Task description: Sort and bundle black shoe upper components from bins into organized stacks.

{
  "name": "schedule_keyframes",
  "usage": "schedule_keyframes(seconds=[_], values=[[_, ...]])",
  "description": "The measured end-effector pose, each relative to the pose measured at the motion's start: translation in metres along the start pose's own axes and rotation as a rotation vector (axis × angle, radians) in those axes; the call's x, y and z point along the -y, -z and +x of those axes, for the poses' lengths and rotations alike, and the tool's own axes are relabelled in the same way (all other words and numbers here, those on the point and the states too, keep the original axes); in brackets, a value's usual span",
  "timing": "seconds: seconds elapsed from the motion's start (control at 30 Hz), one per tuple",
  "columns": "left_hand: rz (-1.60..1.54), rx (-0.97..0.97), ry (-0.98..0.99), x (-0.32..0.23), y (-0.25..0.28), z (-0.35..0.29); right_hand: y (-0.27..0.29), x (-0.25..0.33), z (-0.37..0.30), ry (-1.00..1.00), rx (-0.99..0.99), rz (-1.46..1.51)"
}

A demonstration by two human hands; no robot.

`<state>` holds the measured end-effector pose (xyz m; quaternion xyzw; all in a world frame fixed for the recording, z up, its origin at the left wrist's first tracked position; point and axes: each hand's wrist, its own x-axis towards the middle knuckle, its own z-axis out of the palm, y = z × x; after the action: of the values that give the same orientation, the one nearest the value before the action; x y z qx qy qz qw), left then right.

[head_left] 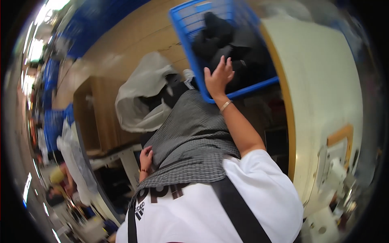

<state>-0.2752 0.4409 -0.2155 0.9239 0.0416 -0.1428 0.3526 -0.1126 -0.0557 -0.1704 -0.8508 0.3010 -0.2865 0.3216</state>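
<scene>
My right hand (pixel 220 77) reaches over the near side of a blue plastic crate (pixel 187 45), its fingers spread and nothing in them. Dark, black cloth pieces (pixel 214 35) lie heaped in the crate, just beyond my fingertips. Whether the fingertips touch the cloth I cannot tell. My left hand (pixel 146 158) hangs low beside the grey checked apron (pixel 194 129) over my lap, fingers loosely bent and apart, with no object seen in it. Left of the crate, a whitish sack (pixel 139 77) gapes, and black material (pixel 172 93) shows in its mouth.
A pale worktable (pixel 324 77) with a sewing machine (pixel 336 170) runs along my right. On the left stand a brown wooden box (pixel 107 115) and another table with clear plastic (pixel 77 162) draped over it. Another person (pixel 60 182) sits farther left.
</scene>
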Motion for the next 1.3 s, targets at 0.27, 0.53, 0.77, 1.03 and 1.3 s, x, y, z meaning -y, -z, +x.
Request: schedule_keyframes(seconds=[0.27, 0.53, 0.77, 1.03, 1.3], values=[[-0.214, -0.043, 0.048, -0.022, 0.016, 0.048, -0.018, 0.093, -0.063, 0.533, 1.041, 0.441], [-0.215, 0.031, 0.178, -0.012, -0.015, 0.15, -0.193, 0.138, -0.133, 0.727, 1.804, -0.085], [-0.152, 0.057, 0.293, 0.053, -0.05, 0.275, -0.412, 0.107, -0.197, 0.676, 1.83, 0.034], [-0.104, 0.069, 0.277, 0.166, -0.029, 0.433, -0.572, 0.172, -0.133, -0.055, 1.593, 0.144], [0.003, 0.184, 0.216, 0.274, -0.06, 0.541, -0.493, 0.239, -0.089, -0.146, 1.538, 0.614]])
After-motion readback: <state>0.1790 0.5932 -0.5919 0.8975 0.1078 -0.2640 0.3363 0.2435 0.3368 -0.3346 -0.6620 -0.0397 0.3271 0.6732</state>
